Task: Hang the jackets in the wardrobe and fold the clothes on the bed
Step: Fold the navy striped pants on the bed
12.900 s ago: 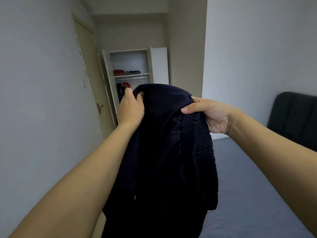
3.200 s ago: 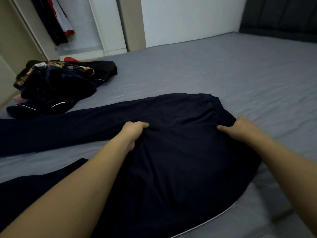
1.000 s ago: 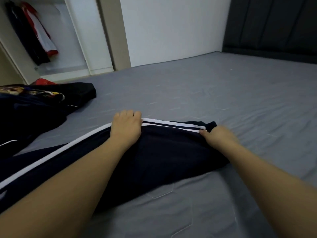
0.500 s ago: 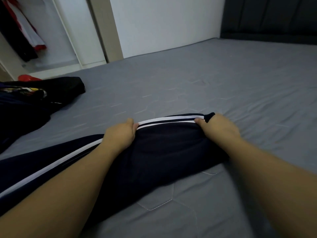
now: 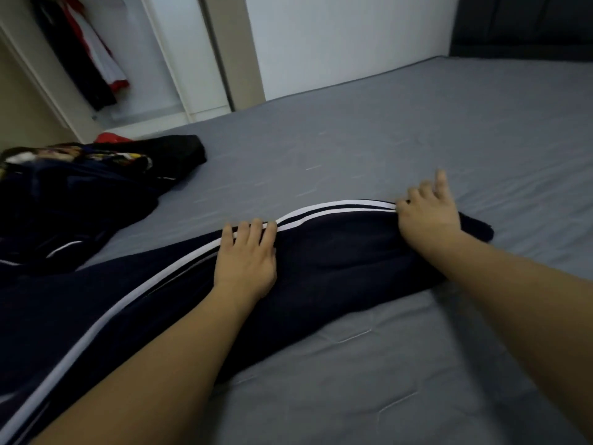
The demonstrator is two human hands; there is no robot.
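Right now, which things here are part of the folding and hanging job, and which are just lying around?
Part of the job:
- navy striped trousers, under left hand and right hand
- pile of dark clothes
- bed
- wardrobe with hanging jackets

Just there:
- dark headboard
- white wall

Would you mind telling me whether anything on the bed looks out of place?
Yes: a heap of dark clothes lies crumpled and unfolded at the bed's left edge, near the wardrobe. Nothing looks damaged.
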